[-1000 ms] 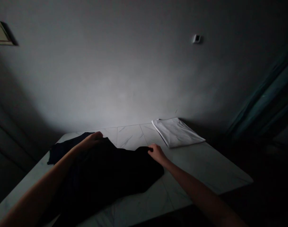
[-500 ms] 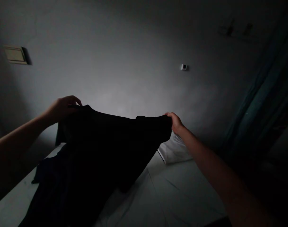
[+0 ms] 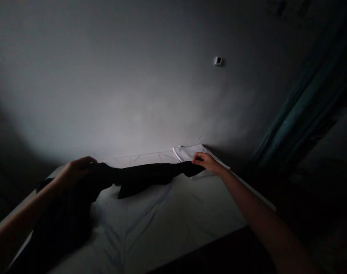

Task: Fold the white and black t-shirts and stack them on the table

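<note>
A black garment (image 3: 144,174) is stretched between my two hands, low over a pale marbled surface (image 3: 150,228). My left hand (image 3: 78,169) pinches it at one end, at the left. At the other end my right hand (image 3: 206,161) grips a corner between thumb and fingers. Dark cloth (image 3: 65,220) lies in a heap below my left hand; in the dim light I cannot tell whether it is part of the same garment. Folded white cloth (image 3: 187,152) rests on the surface just behind my right hand.
A grey wall (image 3: 127,83) rises behind the surface, with a small white switch (image 3: 218,61) on it. At the right hangs a teal curtain (image 3: 293,102). The surface's right edge (image 3: 255,190) drops off into deep shadow.
Both hands have come down with the black garment, which has gone from hanging broad to a narrow strip near the surface. The view has shifted, showing more of the marbled top and white cloth.
</note>
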The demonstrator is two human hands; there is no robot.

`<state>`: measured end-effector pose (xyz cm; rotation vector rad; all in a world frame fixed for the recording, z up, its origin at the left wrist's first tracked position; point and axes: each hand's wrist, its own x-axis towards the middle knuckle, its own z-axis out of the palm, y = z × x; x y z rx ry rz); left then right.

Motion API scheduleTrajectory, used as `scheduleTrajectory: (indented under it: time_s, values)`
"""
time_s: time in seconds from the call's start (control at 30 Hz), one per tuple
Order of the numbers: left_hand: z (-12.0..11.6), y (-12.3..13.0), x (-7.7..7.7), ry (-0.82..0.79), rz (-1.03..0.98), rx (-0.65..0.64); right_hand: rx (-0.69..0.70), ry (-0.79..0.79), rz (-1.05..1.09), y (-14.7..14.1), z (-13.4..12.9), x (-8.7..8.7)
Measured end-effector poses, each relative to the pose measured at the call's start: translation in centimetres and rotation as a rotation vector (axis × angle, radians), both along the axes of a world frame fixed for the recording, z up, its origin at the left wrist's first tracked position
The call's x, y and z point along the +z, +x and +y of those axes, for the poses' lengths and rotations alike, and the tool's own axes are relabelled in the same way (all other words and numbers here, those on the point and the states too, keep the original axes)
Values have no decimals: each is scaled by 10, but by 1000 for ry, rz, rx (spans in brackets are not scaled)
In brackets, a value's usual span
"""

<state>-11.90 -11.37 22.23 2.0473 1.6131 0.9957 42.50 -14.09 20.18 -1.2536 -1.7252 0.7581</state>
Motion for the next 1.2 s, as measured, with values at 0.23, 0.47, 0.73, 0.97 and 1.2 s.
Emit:
scheduleTrajectory:
  time_s: [0.23, 0.47, 0.73, 0.97, 1.2]
  values:
    - [-14, 14, -137, -186, -122, 3, -98, -133, -238, -32, -16, -146]
    - [-24, 21, -168, -198, -121, -59, -44, 205, -581, -65, -39, -156]
    - [-32, 15, -165, -274, -137, -159, -32, 126, -485, -94, -33, -167]
    - [-51, 71, -138, -58, 32, -147, 18, 129, -356, -114, -4, -146]
    - [-42, 178, -154, -401, -571, -319, 42, 412, -51, -188, 4, -125]
